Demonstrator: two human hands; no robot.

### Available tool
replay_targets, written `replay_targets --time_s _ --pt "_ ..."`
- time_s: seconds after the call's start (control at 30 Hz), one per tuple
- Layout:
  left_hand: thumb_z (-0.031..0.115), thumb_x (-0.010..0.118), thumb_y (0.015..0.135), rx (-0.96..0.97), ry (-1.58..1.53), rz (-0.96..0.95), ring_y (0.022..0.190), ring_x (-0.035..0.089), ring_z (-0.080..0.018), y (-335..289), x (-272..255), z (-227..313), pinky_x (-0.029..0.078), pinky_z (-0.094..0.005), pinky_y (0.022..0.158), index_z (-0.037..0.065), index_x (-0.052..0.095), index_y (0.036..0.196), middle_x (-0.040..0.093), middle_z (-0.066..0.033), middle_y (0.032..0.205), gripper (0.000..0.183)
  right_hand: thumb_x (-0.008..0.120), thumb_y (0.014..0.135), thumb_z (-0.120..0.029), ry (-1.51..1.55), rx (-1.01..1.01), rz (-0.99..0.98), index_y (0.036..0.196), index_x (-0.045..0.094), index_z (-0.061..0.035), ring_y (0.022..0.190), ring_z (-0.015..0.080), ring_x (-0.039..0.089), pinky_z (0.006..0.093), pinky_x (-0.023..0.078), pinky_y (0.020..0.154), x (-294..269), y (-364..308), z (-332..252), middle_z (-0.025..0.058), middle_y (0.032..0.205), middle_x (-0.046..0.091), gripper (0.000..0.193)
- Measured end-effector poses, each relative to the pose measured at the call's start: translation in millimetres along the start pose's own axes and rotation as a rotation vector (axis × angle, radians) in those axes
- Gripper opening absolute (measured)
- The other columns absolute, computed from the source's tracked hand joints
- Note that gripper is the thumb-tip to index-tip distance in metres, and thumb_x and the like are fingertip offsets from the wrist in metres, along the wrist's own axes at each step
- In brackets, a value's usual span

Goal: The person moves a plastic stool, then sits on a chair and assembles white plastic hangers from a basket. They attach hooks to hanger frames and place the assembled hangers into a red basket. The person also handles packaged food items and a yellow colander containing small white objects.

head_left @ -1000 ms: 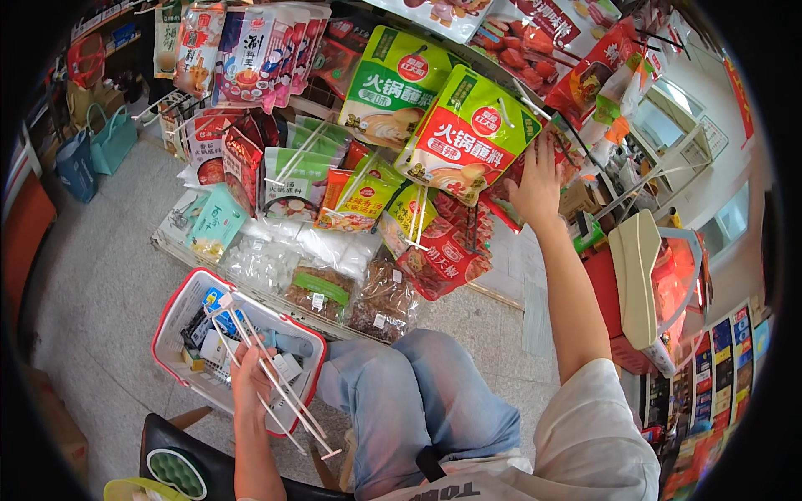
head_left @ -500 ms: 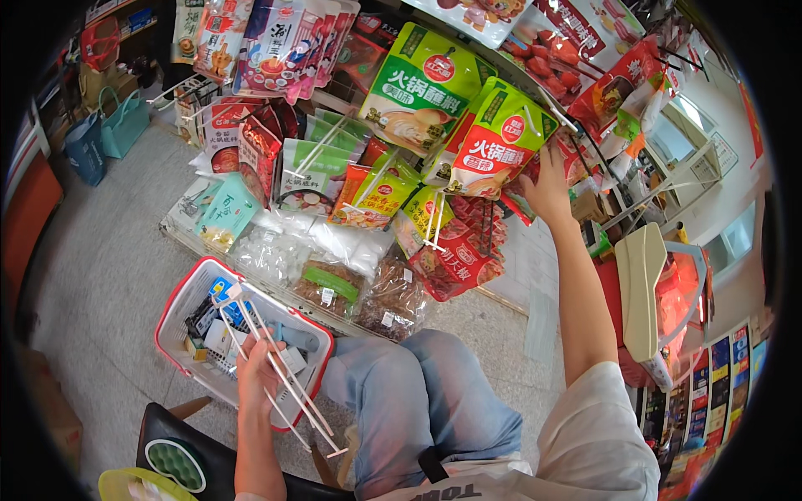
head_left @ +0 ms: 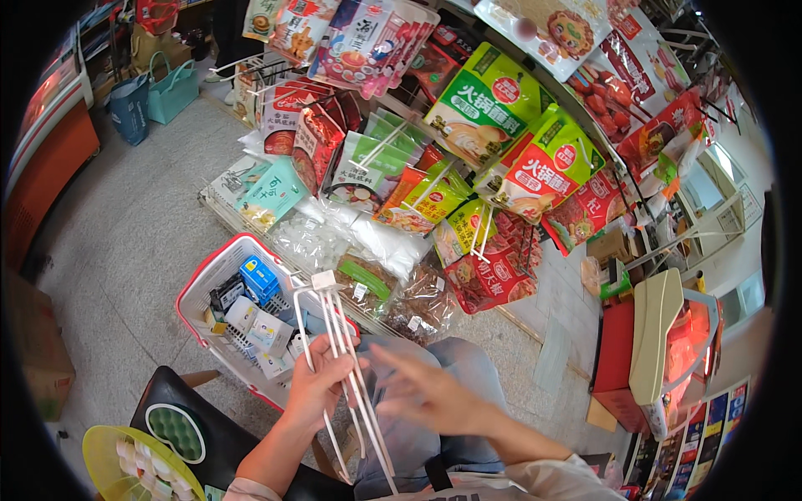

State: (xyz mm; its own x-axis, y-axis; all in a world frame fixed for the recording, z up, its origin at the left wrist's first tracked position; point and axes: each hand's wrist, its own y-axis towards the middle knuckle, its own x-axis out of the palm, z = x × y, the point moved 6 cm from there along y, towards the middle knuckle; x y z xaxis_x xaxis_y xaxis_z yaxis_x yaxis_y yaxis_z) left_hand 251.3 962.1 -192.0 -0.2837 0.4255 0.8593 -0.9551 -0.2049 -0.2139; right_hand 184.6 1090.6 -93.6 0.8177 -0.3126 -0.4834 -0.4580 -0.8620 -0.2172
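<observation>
My left hand (head_left: 322,380) is closed around several white wire display hooks (head_left: 361,417), which slant across in front of my lap with their bracket end pointing away from me. Just right of them is my right hand (head_left: 422,391), blurred by motion. Its fingers look stretched out and apart, with nothing seen in them. Beyond my hands, packets of hot pot seasoning hang on a rack: a green pouch (head_left: 480,104), a red and green pouch (head_left: 547,167), and red packets (head_left: 493,280) below.
A white basket with a red rim (head_left: 194,326) holds small boxes and a blue package (head_left: 259,280). Bagged dried goods (head_left: 422,309) lie on the low shelf. A black stool (head_left: 221,409) and a yellow bowl (head_left: 100,455) are at lower left. A beige and red machine (head_left: 656,334) stands right.
My right hand has come back from the hanging packets to beside the hooks. My left hand has moved rightward and up with the hooks. The view has shifted, so the rack appears farther right.
</observation>
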Motion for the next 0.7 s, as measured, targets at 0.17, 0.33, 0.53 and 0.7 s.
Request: replay_targets --time_s 0.17,0.33,0.53,0.7 --pt "0.01 0.063 0.093 0.068 -0.044 0.083 0.067 0.067 -0.0156 -6.1 -1.7 15.9 0.057 -0.0271 0.054 0.0 0.054 0.119 0.068 -0.0105 0.094 0.029 0.071 0.093 -0.032 0.237 0.138 -0.062 0.159 0.009 -0.01 0.1 0.0243 0.065 0.033 0.056 0.073 43.4 10.5 -6.5 0.0205 0.138 0.049 0.093" --pt "0.006 0.067 0.091 0.151 -0.034 0.163 0.068 0.066 -0.0174 -8.9 -9.8 24.9 0.057 -0.0292 0.053 -0.001 0.05 0.119 0.066 -0.0132 0.097 0.033 0.07 0.093 -0.025 -0.087 -0.159 0.089 0.155 0.024 -0.0025 0.102 0.0272 0.061 0.0352 0.049 0.091 53.8 22.6 -40.1 0.0193 0.126 0.054 0.081" --pt "-0.001 0.072 0.086 0.162 -0.003 0.122 0.066 0.066 -0.0178 -15.4 -1.0 32.7 0.057 -0.0286 0.053 -0.002 0.047 0.117 0.065 -0.0155 0.095 0.039 0.064 0.097 -0.021 -0.084 -0.09 0.101 0.132 0.05 -0.0001 0.092 0.0246 0.061 0.0353 0.049 0.081 60.5 22.6 -27.9 0.0137 0.104 0.061 0.043" --pt "0.001 0.072 0.087 0.188 0.079 0.024 0.062 0.065 -0.0163 -16.9 5.4 39.7 0.054 -0.0261 0.051 -0.003 0.047 0.117 0.063 -0.0119 0.09 0.04 0.065 0.096 -0.017 -0.099 -0.117 0.097 0.133 0.05 -0.0023 0.084 0.0173 0.059 0.0302 0.049 0.075 56.0 18.6 -36.6 0.0076 0.099 0.061 0.042"
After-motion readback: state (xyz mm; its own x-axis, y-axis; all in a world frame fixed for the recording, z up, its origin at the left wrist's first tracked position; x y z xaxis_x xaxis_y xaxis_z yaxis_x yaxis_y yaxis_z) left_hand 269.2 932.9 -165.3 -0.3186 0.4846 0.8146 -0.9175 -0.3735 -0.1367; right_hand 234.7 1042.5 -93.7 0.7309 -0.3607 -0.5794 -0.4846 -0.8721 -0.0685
